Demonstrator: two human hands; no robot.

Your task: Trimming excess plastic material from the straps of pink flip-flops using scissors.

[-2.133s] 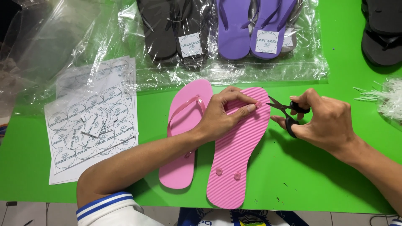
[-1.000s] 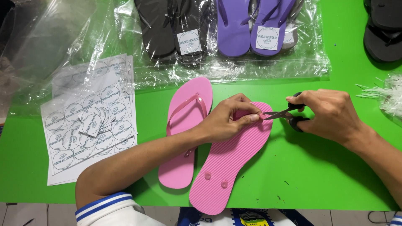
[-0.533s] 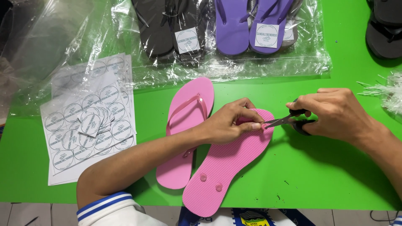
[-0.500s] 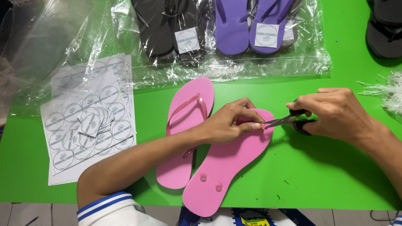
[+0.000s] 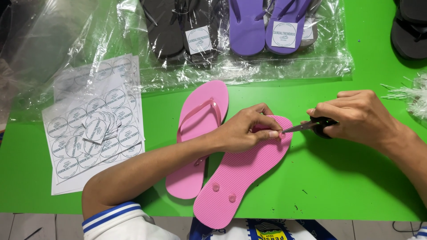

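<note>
- An upturned pink sandal [image 5: 242,171] is being kept sole-up on the green table [image 5: 347,178], its long axis slanting from the heel at the near edge to the toe at the far right.
- Its toe end is being pinned by the left hand [image 5: 247,131], the fingers curled and pressing on the ribbed sole, with thumb and forefinger pinched together at the scissor tips.
- Small scissors [image 5: 307,126] are being gripped in the clenched right hand [image 5: 356,118], blades pointing left and touching the sandal's toe.
- A second pink sandal [image 5: 195,133] is lying strap-up just to the left, toe pointing far, partly covered by the left forearm.
- Sheets of round stickers [image 5: 95,129] are lying further left.
- Dark sandals [image 5: 178,26] and purple sandals [image 5: 267,24] are lying on clear plastic bags [image 5: 249,66] at the far side.
</note>
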